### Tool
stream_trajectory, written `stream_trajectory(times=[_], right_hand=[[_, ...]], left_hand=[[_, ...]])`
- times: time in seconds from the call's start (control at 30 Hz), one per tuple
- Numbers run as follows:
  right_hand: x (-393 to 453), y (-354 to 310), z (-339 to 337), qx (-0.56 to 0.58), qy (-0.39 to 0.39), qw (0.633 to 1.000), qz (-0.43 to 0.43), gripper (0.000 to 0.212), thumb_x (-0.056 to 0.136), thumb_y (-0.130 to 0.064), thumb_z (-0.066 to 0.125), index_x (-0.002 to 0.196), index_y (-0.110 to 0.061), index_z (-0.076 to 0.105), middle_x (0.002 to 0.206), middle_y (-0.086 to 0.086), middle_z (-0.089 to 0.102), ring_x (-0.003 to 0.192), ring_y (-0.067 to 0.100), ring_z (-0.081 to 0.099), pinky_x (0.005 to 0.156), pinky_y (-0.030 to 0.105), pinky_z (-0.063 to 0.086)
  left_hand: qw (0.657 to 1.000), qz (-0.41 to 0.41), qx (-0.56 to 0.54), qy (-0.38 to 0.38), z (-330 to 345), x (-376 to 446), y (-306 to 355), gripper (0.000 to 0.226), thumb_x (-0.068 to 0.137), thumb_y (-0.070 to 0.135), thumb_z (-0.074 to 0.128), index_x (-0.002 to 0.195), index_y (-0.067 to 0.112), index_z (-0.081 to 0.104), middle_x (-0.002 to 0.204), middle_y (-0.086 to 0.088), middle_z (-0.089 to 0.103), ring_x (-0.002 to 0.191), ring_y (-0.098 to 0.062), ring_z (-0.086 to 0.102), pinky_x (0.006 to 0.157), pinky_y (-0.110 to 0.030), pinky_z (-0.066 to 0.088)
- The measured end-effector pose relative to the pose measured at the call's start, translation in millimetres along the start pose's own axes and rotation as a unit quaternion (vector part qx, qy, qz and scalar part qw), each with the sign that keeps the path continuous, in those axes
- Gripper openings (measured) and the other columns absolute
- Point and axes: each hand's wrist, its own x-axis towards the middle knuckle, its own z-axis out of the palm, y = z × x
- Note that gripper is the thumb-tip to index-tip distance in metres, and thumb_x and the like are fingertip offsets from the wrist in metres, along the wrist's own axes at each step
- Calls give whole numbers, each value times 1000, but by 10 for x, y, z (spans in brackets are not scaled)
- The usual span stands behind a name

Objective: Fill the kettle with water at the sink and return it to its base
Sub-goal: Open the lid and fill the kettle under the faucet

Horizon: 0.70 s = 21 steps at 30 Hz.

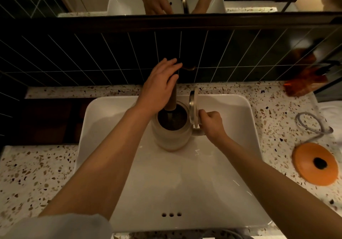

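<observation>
Head view, kettle handle in right grip, under faucet.

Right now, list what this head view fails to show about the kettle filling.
- Water level: the kettle interior is dark, and the faucet spout blocks part of the opening.
- Faucet handle: covered by the left hand, so its position is unreadable.
- Kettle handle: hidden inside the right hand.
- Sink drain: not visible; the kettle stands over the basin floor.
- Cord beside the orange base: blurred, its end runs out of sight.
</observation>
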Motion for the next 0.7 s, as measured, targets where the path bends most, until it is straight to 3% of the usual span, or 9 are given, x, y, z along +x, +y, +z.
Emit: stream_trajectory(times=[0.1,0.2,0.3,0.37,0.5,0.6,0.7], right_hand=[[12,7,0,2,-2,1000,-2,35,93,-23,49,65,-3,58,53,7,47,50,17,44,52,25,39],[16,-7,-14,3,-8,1000,-3,33,93,-22,48,67,-4,59,55,8,48,49,15,45,44,13,38],[25,-7,-18,-3,-12,1000,-2,33,93,-24,48,69,-5,60,59,12,48,53,19,44,42,13,34],[25,-9,-16,-8,-12,1000,1,32,93,-24,48,69,-6,59,58,11,47,53,18,43,43,14,34],[16,-19,-15,-13,-4,1000,3,38,94,-22,48,60,-5,51,52,4,44,48,13,41,44,16,34],[1,-30,-15,-13,6,1000,7,44,94,-20,48,52,-9,45,47,-2,42,40,5,41,43,13,35],[-3,-39,-3,-6,1,1000,7,38,93,-22,48,58,-7,47,50,2,41,44,10,41,49,23,37]], left_hand=[[1000,10,8,-18,-24,-9,-28,43,103,19,41,145,23,43,157,2,35,149,-17,17,119,-30,11],[999,17,-7,-34,-34,-7,-58,44,103,13,38,146,25,40,159,2,31,150,-16,12,118,-26,9],[998,25,-6,-54,-45,7,-93,47,103,9,35,147,26,37,160,2,27,150,-16,9,116,-23,5],[997,39,17,-61,-40,6,-123,49,103,10,35,149,27,34,161,1,24,151,-18,8,119,-29,6],[995,52,59,-67,-24,4,-172,49,103,17,31,149,34,31,162,2,22,151,-19,7,120,-54,14],[993,49,74,-73,-31,12,-171,50,103,17,31,149,37,30,162,4,21,151,-18,7,118,-59,16],[993,43,86,-72,-34,7,-144,51,104,16,31,149,37,29,163,5,20,151,-17,5,118,-58,13]])
